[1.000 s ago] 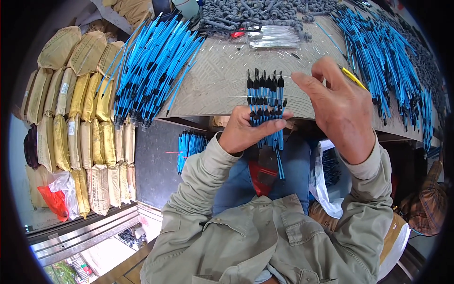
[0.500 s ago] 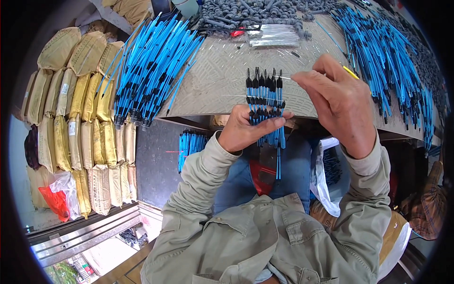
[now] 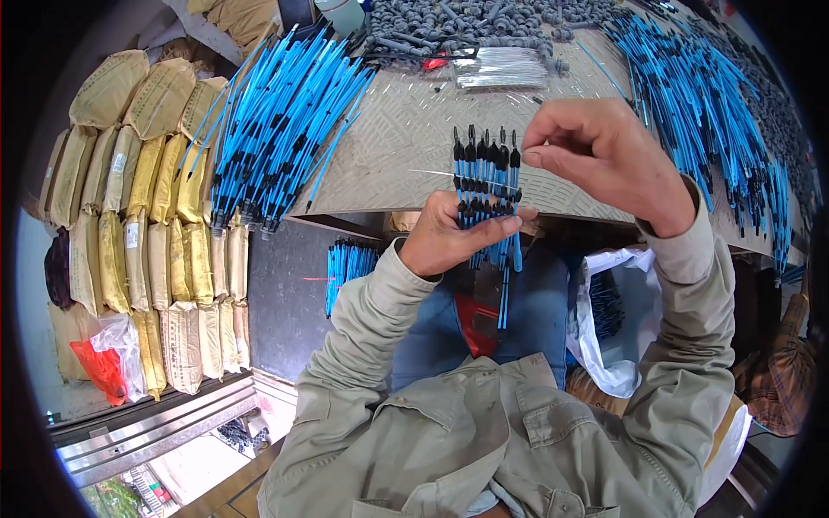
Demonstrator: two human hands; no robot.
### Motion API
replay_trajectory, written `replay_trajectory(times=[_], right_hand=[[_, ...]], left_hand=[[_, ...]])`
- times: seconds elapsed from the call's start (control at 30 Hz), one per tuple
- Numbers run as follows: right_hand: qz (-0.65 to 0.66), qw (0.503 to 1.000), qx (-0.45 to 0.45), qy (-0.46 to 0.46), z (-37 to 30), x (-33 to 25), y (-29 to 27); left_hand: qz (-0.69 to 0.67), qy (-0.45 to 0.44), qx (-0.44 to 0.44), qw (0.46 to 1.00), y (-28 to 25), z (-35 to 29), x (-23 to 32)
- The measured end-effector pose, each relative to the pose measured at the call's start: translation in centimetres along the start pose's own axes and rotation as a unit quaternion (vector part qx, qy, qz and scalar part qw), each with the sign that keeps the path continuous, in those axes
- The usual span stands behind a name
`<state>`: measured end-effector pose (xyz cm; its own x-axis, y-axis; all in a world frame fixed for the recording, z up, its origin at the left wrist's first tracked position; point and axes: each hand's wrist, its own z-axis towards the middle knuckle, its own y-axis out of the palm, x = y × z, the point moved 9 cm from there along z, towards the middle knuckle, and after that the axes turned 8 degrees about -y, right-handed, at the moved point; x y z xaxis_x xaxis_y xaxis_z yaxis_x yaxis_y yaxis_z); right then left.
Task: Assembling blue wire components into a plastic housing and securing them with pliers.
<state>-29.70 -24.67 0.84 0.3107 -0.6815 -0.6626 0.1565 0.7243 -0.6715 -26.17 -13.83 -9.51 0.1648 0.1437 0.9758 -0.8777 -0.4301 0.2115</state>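
A row of thin blue rods with black fittings and black tips [image 3: 485, 157] stands upright in front of me. Around its middle my left hand [image 3: 445, 240] is closed, thumb across the front, the lower rod ends hanging below. A thin pale wire [image 3: 432, 172] runs across the row and sticks out on its left side. Just right of the black tips is my right hand [image 3: 609, 160], its thumb and forefinger pinched together. Whatever sits in that pinch is too small to make out.
Big piles of similar blue rods lie at the left [image 3: 281, 125] and right [image 3: 691, 104] of the table [image 3: 389, 147]. Behind are a stack of silvery wires [image 3: 499, 67] and a heap of grey fittings [image 3: 458, 24]. Wrapped packages [image 3: 155, 181] are stacked at far left.
My right hand has shifted slightly, its fingertips now lower beside the black tips. A pale wire seen at those fingertips earlier no longer shows there. The left hand keeps its grip on the rods.
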Motion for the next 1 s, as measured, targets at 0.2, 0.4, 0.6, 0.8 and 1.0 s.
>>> replay_trajectory(times=[0.2,0.4,0.6,0.8,1.0], right_hand=[[0.107,0.994,0.003,0.028,0.0,0.8,1.1],[0.098,0.994,0.033,0.032,-0.6,1.1,0.8],[0.04,0.999,0.022,0.02,-0.5,0.4,0.3],[0.02,1.0,0.006,0.013,-0.4,0.4,0.9],[0.182,0.981,0.068,0.011,-0.9,2.3,2.0]], left_hand=[[0.001,0.01,-0.01,1.0,-0.1,-0.1,-0.3],[0.003,-0.001,-0.008,1.0,-0.3,-0.1,-0.5],[0.013,0.0,-0.008,1.0,0.0,0.1,-0.3],[0.029,-0.001,-0.006,1.0,0.2,0.0,-0.2],[0.045,-0.009,-0.013,0.999,-0.2,-0.2,-0.4]])
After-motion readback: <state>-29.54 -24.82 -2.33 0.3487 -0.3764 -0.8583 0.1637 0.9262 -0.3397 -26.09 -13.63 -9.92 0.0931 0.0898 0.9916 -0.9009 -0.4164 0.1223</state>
